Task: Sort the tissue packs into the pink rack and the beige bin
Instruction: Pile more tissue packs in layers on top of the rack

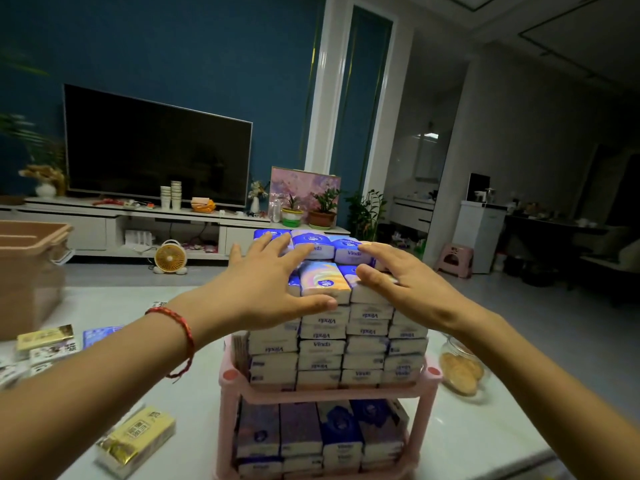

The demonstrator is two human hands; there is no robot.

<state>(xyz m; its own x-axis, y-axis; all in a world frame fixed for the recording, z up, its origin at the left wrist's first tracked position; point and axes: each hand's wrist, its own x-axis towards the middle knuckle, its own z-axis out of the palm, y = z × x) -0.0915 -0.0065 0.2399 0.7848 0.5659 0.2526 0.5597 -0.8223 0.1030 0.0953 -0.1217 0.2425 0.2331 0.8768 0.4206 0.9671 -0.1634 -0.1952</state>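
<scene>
A pink two-tier rack (230,382) stands on the white table in front of me, both tiers packed with blue and white tissue packs (322,355). The upper stack rises well above the rack. My left hand (266,282) lies with straight, spread fingers on the top left of the stack. My right hand (398,275) rests flat on the top right. A multicoloured pack (323,280) shows between them. The beige bin (31,268) stands at the far left. A gold pack (138,438) lies loose on the table at lower left.
More loose packs, gold, white and blue (48,344), lie at the left table edge. A glass jar of biscuits (462,368) lies right of the rack. Beyond the table are a TV (156,147), a small fan (170,258) on the floor and potted plants (322,206).
</scene>
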